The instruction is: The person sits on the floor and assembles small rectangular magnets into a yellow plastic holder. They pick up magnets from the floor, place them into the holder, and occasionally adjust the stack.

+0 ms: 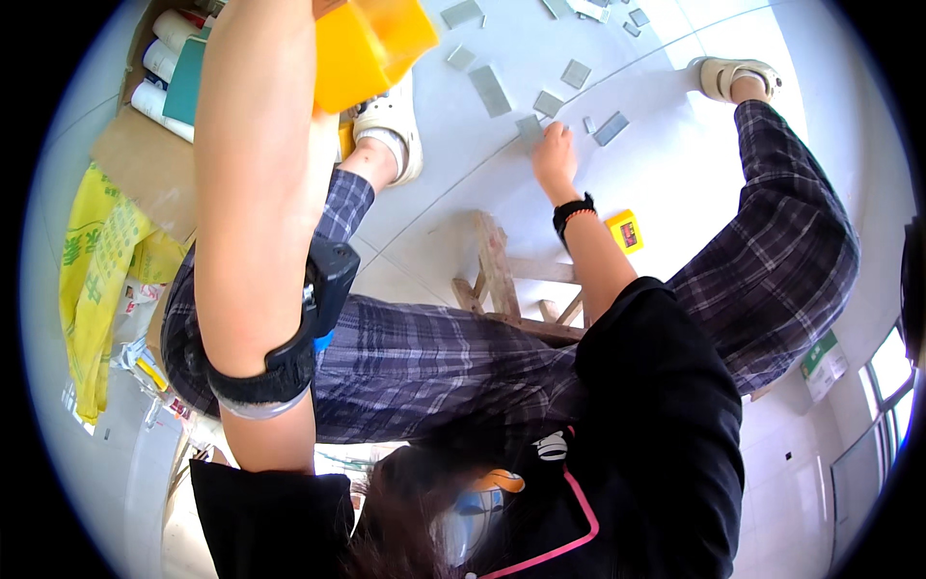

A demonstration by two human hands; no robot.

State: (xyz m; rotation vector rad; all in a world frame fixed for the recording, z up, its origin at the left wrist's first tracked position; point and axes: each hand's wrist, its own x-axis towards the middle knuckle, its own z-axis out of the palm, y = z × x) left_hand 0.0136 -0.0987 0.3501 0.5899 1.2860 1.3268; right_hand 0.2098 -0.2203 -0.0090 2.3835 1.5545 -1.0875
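My left arm reaches to the top edge, where only a little of my left hand (326,7) shows. It grips a yellow plastic box (359,58), tilted and slightly blurred. Low over the floor, my right hand (555,159) has its fingers curled together. A small grey rectangular tile (529,126) lies right beside its fingertips; whether the fingers hold anything is hidden. Close by are another grey tile (549,103), a larger grey tile (611,128) and a tiny piece (589,124). Several more pieces are scattered farther off, including a long tile (490,91).
A wooden stool (497,265) stands below me, with a yellow tape measure (625,232) on the floor to its right. My shoes (738,79) flank the tiles. At left are a cardboard box (145,169) with rolls and a yellow bag (92,289).
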